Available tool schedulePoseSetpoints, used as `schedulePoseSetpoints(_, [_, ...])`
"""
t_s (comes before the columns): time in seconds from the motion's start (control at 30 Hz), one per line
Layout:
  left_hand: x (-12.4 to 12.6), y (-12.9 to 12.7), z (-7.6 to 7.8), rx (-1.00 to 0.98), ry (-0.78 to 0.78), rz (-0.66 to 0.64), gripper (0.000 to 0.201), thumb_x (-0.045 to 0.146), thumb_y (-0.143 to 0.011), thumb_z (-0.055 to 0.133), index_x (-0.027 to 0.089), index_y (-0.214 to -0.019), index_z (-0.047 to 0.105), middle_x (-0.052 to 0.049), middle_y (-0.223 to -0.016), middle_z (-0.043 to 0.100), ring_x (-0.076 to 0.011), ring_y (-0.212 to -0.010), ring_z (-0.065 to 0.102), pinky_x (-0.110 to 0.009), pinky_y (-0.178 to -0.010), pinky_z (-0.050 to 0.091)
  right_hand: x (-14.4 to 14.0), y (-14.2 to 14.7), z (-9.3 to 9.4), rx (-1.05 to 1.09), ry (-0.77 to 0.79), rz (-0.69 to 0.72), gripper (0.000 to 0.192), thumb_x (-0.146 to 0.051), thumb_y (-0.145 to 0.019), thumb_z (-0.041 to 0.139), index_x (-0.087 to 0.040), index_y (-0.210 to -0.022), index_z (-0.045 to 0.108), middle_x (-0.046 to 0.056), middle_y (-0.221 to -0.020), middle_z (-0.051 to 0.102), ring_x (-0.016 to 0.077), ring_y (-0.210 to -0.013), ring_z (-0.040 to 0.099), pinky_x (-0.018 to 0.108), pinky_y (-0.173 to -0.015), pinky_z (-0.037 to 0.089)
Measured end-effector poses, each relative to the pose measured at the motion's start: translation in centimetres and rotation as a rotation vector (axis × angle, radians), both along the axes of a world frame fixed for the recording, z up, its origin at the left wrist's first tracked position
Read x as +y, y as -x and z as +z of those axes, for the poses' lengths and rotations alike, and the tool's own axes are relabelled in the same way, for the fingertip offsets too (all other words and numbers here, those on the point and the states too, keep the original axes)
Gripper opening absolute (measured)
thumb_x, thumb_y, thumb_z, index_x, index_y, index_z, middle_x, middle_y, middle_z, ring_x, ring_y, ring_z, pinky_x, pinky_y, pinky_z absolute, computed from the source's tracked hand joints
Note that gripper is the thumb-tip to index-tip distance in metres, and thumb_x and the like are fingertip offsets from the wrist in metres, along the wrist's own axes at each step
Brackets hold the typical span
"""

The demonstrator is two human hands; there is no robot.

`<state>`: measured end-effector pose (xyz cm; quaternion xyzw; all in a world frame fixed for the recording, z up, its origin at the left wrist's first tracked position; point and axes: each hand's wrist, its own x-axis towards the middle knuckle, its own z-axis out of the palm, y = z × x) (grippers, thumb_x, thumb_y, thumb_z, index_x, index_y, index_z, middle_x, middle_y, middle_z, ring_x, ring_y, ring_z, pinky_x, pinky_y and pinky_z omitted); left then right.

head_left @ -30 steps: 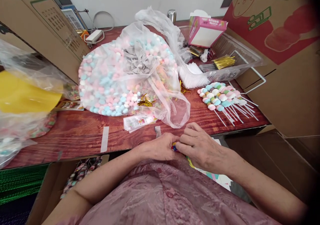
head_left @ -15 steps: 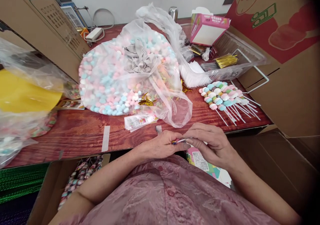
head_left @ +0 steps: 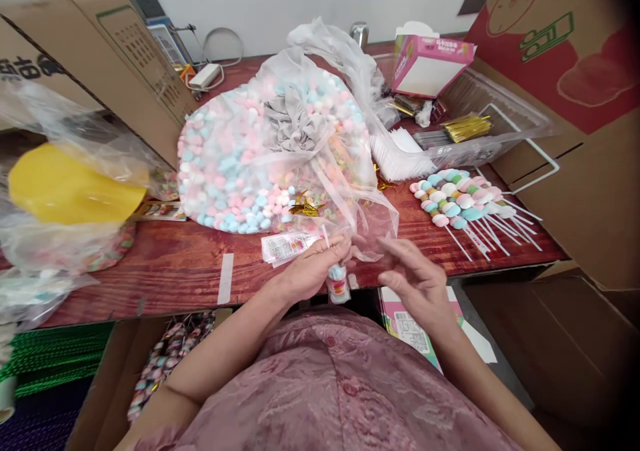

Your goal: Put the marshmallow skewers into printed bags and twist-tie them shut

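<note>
One small clear packet (head_left: 339, 290) in the left hand's (head_left: 317, 263) grip, the right hand (head_left: 414, 276) at its three o'clock, holding nothing that shows!
The left fingers are closed around the packet's neck; it hangs at their five o'clock, pale blue with red print, and a slim white stick (head_left: 327, 237) pokes out at twelve. The right is half-open, thumb apart. This looks like the bagging of a sweet on its stick; the next move seems to call for a light right-hand pinch, the film probably slippery. Textures galore: puffy pastel pillows in a filmy sack (head_left: 220, 164) at eleven, knobbly marshmallow skewers (head_left: 456, 199) fanned at two, flat glossy sleeves (head_left: 287, 247) at ten, all on a red wood-grained table (head_left: 185, 264).
</note>
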<state>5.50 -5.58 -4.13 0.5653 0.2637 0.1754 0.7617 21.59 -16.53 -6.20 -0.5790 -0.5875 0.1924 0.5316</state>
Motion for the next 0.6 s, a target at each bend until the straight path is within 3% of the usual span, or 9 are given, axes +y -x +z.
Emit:
schedulePoseSetpoints(0.1, [0.4,-0.2,0.1,-0.049,0.022,0.031,0.046,0.064,-0.084,0.057,0.018,-0.085,0.062,-0.001,-0.077,0.054,-0.0120,-0.068,0.049,-0.025,-0.064,0.045,0.5,2.5,-0.8,-0.060,0.059,0.072,0.042,-0.038,-0.083,0.070,-0.025,-0.122,0.062,0.009,-0.111,0.065,0.0243,-0.102,0.059,0.040,-0.088,0.049])
schedulePoseSetpoints(0.23, [0.1,-0.2,-0.8,-0.034,0.017,0.032,0.048,0.065,-0.084,0.057,0.018,-0.091,0.061,0.001,-0.079,0.052,-0.0097,-0.066,0.045,-0.023,-0.063,0.042,1.6,4.9,-1.3,-0.004,0.122,0.086,0.017,-0.032,-0.089,0.060,-0.018,-0.098,0.061,0.004,-0.085,0.064,0.0177,-0.077,0.058,0.031,-0.070,0.048])
schedulePoseSetpoints(0.3, [0.1,0.3,-1.2,-0.023,0.021,0.033,0.050,0.064,-0.083,0.060,0.019,-0.104,0.060,0.000,-0.084,0.054,-0.0099,-0.069,0.048,-0.022,-0.065,0.042,1.9,5.1,-1.4,0.024,0.144,0.090,0.012,-0.030,-0.091,0.056,-0.018,-0.090,0.059,0.001,-0.078,0.061,0.0152,-0.071,0.056,0.028,-0.066,0.047])
schedulePoseSetpoints(0.43, [0.0,1.8,-1.7,-0.015,-0.024,0.037,0.053,0.054,-0.084,0.065,0.020,-0.124,0.057,-0.004,-0.100,0.062,-0.0151,-0.088,0.058,-0.028,-0.083,0.047,2.2,4.7,-2.2,0.055,0.107,0.062,0.022,-0.029,-0.093,0.055,-0.021,-0.112,0.061,0.003,-0.092,0.066,0.0172,-0.081,0.062,0.031,-0.074,0.051])
schedulePoseSetpoints(0.6, [-1.1,2.2,-2.2,0.103,-0.283,0.159,0.036,0.047,-0.095,0.050,0.017,-0.105,0.068,-0.006,-0.106,0.067,-0.0187,-0.102,0.059,-0.035,-0.104,0.042,2.2,5.1,-4.0,-0.190,-0.008,-0.067,0.048,-0.022,-0.096,0.042,-0.023,-0.144,0.042,0.015,-0.128,0.059,0.0265,-0.118,0.057,0.044,-0.096,0.050])
